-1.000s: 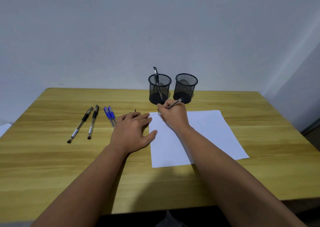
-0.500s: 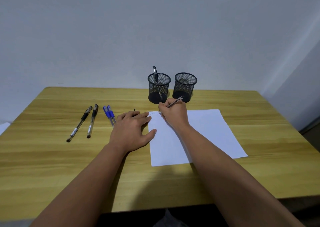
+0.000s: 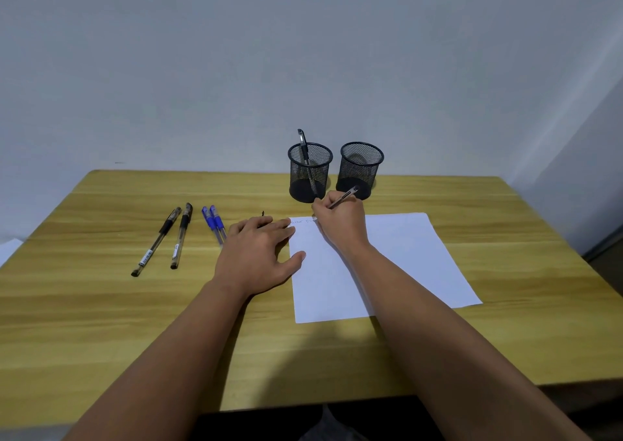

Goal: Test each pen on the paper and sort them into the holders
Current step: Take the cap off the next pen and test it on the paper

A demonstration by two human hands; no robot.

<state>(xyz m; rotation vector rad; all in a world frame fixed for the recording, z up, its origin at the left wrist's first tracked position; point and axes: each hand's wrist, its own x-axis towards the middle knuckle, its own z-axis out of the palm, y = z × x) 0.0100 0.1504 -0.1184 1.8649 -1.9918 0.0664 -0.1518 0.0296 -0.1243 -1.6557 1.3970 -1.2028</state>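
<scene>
At the far left corner of the paper (image 3: 377, 258), the right hand (image 3: 340, 219) grips a pen (image 3: 344, 198) in a writing hold, tip down on the sheet and barrel slanting back toward the right holder (image 3: 360, 167). Compared with a second ago the hand has barely travelled; it has edged a little to the right along the top edge, and a short run of faint marks now shows on the sheet just left of the knuckles. That suggests the pen is laying down ink, though the marks are too small to read or to judge for colour. The left hand (image 3: 259, 251) lies flat, fingers straight and spread, as it did before, palm on the desk (image 3: 101, 322) with thumb and fingertips over the paper's left edge, pinning it. A small dark item pokes out beyond its fingers; what it is cannot be told. The left holder (image 3: 309, 171) has one pen upright in it, the right holder looks empty, and nothing there has changed. Two black pens (image 3: 165, 238) and two blue pens (image 3: 214, 223) wait on the desk to the left, untouched. Judging by this, the test stroke is nearly enough, and the next call is which holder this pen belongs in.
</scene>
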